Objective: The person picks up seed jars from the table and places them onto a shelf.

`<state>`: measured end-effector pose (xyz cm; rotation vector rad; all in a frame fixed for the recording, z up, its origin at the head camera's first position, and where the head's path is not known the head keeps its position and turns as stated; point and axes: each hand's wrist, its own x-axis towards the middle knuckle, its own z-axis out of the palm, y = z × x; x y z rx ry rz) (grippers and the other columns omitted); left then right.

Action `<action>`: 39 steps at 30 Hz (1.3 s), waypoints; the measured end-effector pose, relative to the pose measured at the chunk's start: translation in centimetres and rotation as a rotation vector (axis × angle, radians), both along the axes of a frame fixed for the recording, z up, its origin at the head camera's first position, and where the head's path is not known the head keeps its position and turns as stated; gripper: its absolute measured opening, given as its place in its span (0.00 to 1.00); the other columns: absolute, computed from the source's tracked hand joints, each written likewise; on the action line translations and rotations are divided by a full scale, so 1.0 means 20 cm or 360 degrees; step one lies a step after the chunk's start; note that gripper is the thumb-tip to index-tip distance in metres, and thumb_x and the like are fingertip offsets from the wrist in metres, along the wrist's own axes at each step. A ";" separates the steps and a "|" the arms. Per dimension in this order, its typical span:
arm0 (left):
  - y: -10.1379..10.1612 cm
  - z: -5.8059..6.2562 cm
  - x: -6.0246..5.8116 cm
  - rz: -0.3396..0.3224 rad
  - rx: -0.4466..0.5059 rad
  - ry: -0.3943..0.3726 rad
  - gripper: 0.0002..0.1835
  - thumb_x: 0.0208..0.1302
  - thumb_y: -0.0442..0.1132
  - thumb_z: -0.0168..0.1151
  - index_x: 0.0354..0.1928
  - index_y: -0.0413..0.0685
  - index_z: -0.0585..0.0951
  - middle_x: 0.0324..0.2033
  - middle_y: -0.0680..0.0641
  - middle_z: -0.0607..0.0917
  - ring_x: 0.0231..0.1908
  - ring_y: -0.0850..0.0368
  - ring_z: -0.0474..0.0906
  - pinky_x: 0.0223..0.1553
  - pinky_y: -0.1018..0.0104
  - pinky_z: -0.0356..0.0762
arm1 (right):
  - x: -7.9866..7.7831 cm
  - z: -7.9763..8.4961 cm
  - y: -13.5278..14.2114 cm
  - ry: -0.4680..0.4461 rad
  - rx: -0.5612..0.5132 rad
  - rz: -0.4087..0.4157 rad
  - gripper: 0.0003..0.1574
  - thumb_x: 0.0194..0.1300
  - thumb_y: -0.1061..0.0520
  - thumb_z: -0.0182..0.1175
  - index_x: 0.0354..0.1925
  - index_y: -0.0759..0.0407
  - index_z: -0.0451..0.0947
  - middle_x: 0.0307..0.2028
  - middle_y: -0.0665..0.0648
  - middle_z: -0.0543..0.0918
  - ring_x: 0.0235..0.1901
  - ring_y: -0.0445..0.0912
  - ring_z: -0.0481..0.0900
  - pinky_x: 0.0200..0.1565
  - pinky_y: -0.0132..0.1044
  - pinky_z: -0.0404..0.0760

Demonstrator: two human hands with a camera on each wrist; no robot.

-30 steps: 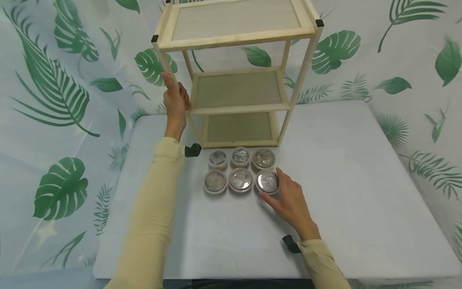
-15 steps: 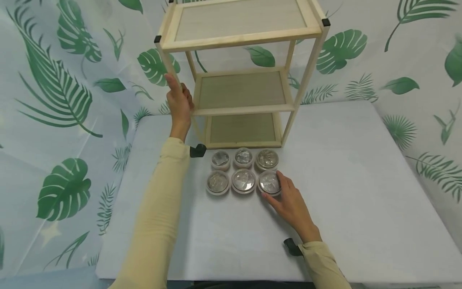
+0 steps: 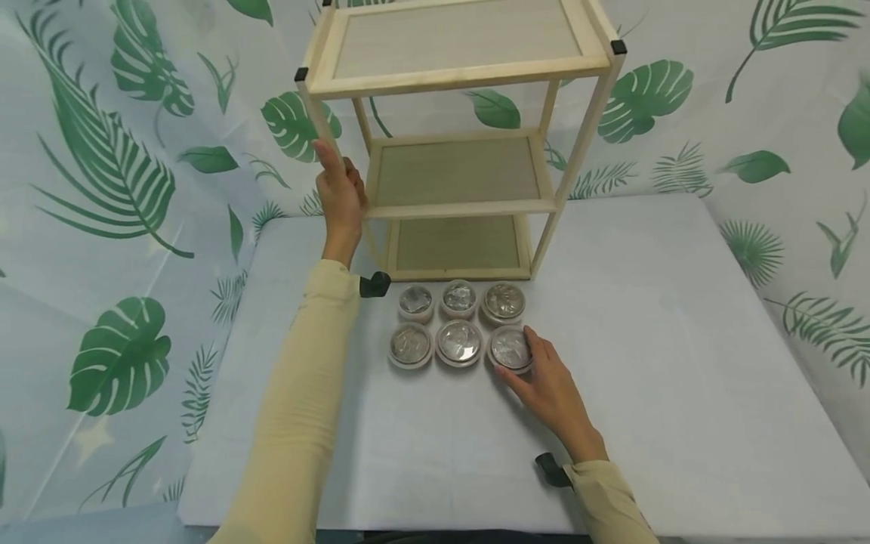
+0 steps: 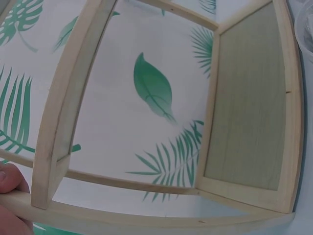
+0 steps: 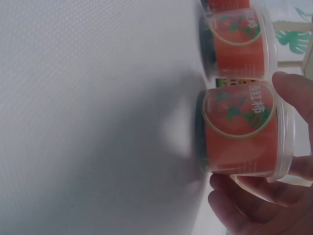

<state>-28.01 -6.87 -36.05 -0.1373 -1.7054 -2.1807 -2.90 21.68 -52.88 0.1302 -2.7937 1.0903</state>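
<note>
My left hand (image 3: 342,198) grips the left front post of a three-tier wooden shelf rack (image 3: 462,208); in the left wrist view, its fingers (image 4: 10,178) show at the lower left edge beside the wood. Several lidded plastic tubs stand in two rows before the rack. With thumb and fingers on opposite sides, my right hand (image 3: 553,393) holds the front-row right tub (image 3: 511,349). In the right wrist view this tub (image 5: 242,129) has a red label with a green design and a clear lid. It appears to stand on the table. Its neighbour (image 3: 458,342) is close on the left.
Another front-row tub (image 3: 411,345) stands at the left. Behind are three back-row tubs, including a left one (image 3: 416,301), a middle one (image 3: 458,297) and a right one (image 3: 504,301). A white cloth covers the table (image 3: 680,363). Leaf-printed fabric (image 3: 136,317) hangs around it.
The view has shifted slightly. The held tub and right hand have moved marginally towards the person, and the bright glare on that tub's lid has faded. My left hand keeps its grip on the post.
</note>
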 end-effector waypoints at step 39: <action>0.00 -0.01 0.00 0.0017 -0.0061 -0.0014 0.33 0.89 0.53 0.27 0.16 0.59 0.59 0.12 0.58 0.59 0.12 0.65 0.50 0.14 0.71 0.49 | -0.20 0.54 0.12 0.0381 -0.0009 0.0215 0.48 0.61 0.56 0.80 0.72 0.72 0.70 0.58 0.71 0.83 0.48 0.61 0.82 0.47 0.58 0.80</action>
